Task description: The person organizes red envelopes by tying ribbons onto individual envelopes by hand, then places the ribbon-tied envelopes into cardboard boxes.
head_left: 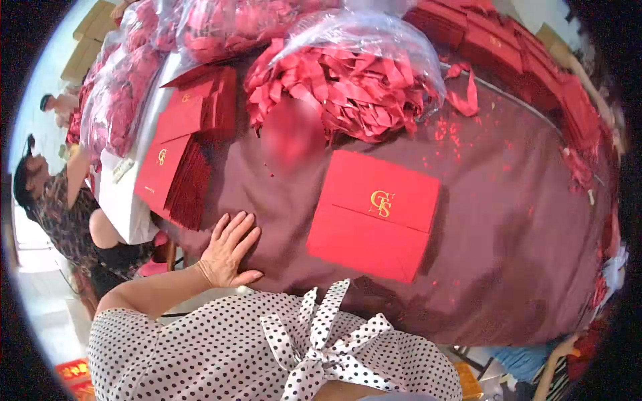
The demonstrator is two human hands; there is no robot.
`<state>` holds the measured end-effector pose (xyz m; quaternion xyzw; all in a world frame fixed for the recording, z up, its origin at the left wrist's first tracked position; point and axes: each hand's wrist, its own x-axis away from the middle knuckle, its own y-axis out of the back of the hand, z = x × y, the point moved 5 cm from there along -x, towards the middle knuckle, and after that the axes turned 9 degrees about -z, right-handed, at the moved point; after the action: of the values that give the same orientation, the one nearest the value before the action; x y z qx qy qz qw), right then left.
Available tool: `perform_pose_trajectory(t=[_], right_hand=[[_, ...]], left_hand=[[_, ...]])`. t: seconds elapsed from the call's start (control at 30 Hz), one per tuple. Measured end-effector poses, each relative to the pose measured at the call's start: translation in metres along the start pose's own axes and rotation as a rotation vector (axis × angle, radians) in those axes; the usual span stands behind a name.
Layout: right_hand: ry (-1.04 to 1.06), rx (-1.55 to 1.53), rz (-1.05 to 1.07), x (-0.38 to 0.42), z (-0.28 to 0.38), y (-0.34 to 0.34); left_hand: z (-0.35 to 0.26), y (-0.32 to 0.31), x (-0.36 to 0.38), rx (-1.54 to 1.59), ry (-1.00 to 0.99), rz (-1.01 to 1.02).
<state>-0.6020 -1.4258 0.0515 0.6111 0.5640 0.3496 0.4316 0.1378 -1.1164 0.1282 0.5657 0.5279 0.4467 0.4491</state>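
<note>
My left hand lies flat on the dark maroon tablecloth, fingers spread, with nothing in it. To its right, a red folded paper piece, perhaps a flat bag or box, shows a gold letter emblem and a crease across its middle. Up and left of the hand stands a row of red folded pieces with the same emblem. My right hand is out of view.
Red ribbons spill from a clear plastic bag at the table's back. Filled bags stand at left, beside a white box. Stacked red pieces line the far right. A person is at left; another's arm shows bottom right.
</note>
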Motion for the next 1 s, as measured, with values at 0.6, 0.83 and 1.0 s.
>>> perform_pose_trajectory(t=[0.6,0.83,1.0], right_hand=[[0.744,-0.501,0.29,0.223,0.279,0.076],[1.016,-0.957,0.817,0.331,0.279,0.185],[1.007,-1.409,-0.283,0.316,0.255,0.398]], left_hand=[[0.002,0.09,0.051,0.623,0.042,-1.047],[-0.045,0.229,0.151,1.01,-1.069,-1.288],[-0.063,0.242,0.178,1.144,-1.358,-0.939]])
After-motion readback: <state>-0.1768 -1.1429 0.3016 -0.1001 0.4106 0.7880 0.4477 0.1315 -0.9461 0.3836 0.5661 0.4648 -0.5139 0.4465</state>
